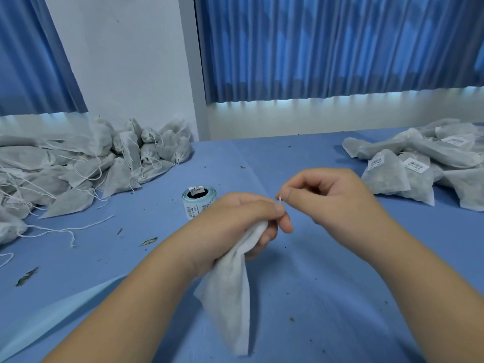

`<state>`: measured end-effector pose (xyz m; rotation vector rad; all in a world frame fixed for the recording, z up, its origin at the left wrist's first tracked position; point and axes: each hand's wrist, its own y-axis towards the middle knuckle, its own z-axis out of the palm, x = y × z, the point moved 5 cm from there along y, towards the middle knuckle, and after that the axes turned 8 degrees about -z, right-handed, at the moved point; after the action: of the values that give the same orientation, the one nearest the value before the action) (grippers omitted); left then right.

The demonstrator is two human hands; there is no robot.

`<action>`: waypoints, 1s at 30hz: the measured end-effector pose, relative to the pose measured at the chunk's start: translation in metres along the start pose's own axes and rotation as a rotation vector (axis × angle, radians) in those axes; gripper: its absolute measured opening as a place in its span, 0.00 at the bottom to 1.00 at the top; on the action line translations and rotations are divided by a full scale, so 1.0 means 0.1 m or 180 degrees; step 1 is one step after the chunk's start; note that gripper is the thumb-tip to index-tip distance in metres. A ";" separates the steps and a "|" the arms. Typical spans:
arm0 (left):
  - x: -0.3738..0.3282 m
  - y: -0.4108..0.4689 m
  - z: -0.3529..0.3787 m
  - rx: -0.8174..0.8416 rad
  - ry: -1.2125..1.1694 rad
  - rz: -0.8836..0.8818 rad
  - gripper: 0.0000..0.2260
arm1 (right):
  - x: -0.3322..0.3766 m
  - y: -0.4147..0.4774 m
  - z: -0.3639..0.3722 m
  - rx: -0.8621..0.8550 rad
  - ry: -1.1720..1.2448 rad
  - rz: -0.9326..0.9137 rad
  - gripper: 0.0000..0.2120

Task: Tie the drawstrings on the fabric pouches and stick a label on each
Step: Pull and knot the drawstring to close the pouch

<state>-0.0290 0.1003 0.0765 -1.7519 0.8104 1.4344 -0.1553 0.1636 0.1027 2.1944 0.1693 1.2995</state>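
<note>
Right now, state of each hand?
Left hand: grips the pouch at its neck.
Right hand: pinches the drawstring end.

Barcode stickers, print too blurred to be read

White stickers (375,162) with black barcodes are seen on three pouches (387,180) in the right-hand pile, with a second sticker (416,165) and a third sticker (455,140) nearby. A line of dark characters is printed under each barcode but cannot be made out. The same print is carried on the roll of labels (199,203), equally illegible.
</note>
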 end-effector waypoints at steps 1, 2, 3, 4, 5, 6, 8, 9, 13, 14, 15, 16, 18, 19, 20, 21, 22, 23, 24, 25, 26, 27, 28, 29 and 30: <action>0.01 0.01 0.01 0.0113 -0.0235 -0.0030 0.11 | -0.03 0.00 0.03 0.0062 0.0012 0.0050 0.07; 0.03 0.02 0.01 0.0200 -0.0453 -0.0078 0.11 | -0.06 0.00 0.07 0.0148 -0.0011 0.0110 0.07; 0.05 0.04 0.02 0.0282 -0.0677 -0.0138 0.10 | -0.10 0.00 0.10 0.0237 -0.0066 0.0196 0.07; 0.08 0.05 0.02 0.0356 -0.0904 -0.0207 0.10 | -0.14 0.00 0.12 0.0295 -0.0169 0.0280 0.07; 0.10 0.06 0.02 0.0422 -0.1115 -0.0270 0.10 | -0.17 0.00 0.12 0.0314 -0.0299 0.0344 0.07; 0.12 0.07 0.01 0.0483 -0.1291 -0.0318 0.09 | -0.20 0.01 0.10 0.0287 -0.0481 0.0346 0.07; 0.15 0.08 0.01 0.0567 -0.1543 -0.0366 0.09 | -0.20 0.02 0.04 0.0154 -0.1067 0.0172 0.04; 0.16 0.09 0.00 0.0592 -0.1637 -0.0374 0.09 | -0.18 0.03 0.00 0.0054 -0.1250 0.0068 0.05; 0.17 0.11 -0.01 0.0650 -0.1760 -0.0385 0.09 | -0.05 0.03 -0.07 -0.0184 -0.0392 0.0042 0.07; 0.17 0.11 -0.01 0.0662 -0.1737 -0.0393 0.09 | -0.02 0.02 -0.04 -0.0074 -0.0177 0.0093 0.07; 0.17 0.11 0.00 0.0677 -0.1708 -0.0391 0.08 | 0.00 0.01 0.01 0.0073 -0.0046 0.0138 0.08; 0.18 0.11 0.01 0.0692 -0.1680 -0.0381 0.08 | 0.00 0.00 0.05 0.0219 0.0000 0.0159 0.08; 0.18 0.10 0.02 0.0672 -0.1614 -0.0362 0.09 | 0.00 -0.03 0.12 0.0405 0.0010 0.0194 0.08; 0.17 0.10 0.02 0.0644 -0.1575 -0.0353 0.09 | 0.01 -0.03 0.14 0.0450 0.0037 0.0225 0.08; 0.17 0.09 0.01 0.0616 -0.1531 -0.0340 0.09 | 0.00 -0.04 0.15 0.0477 0.0076 0.0244 0.07; 0.16 0.08 0.01 0.0589 -0.1474 -0.0322 0.09 | 0.01 -0.04 0.16 0.0491 0.0119 0.0258 0.08; 0.16 0.08 0.01 0.0563 -0.1403 -0.0303 0.09 | 0.01 -0.04 0.15 0.0496 0.0157 0.0263 0.08; 0.15 0.07 0.01 0.0539 -0.1330 -0.0293 0.09 | 0.01 -0.04 0.15 0.0502 0.0185 0.0269 0.09; 0.15 0.07 0.00 0.0518 -0.1270 -0.0296 0.09 | 0.00 -0.03 0.15 0.0514 0.0203 0.0272 0.10; 0.15 0.06 0.00 0.0498 -0.1218 -0.0308 0.10 | -0.01 -0.04 0.15 0.0548 0.0209 0.0284 0.10; 0.15 0.06 0.00 0.0483 -0.1159 -0.0319 0.10 | -0.01 -0.04 0.16 0.0596 0.0210 0.0300 0.10; 0.15 0.06 0.00 0.0474 -0.1091 -0.0326 0.10 | -0.01 -0.04 0.17 0.0652 0.0213 0.0328 0.08; 0.15 0.05 0.00 0.0475 -0.1025 -0.0330 0.10 | -0.02 -0.04 0.18 0.0701 0.0222 0.0357 0.06; 0.15 0.05 0.00 0.0483 -0.0970 -0.0328 0.10 | -0.02 -0.04 0.19 0.0737 0.0230 0.0376 0.05; 0.14 0.04 0.01 0.0489 -0.0922 -0.0322 0.11 | -0.03 -0.04 0.19 0.0761 0.0245 0.0378 0.05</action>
<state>-0.0301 0.0983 0.0617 -1.4093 0.6494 1.4738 -0.1399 0.1584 0.0913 2.3860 0.2383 1.4974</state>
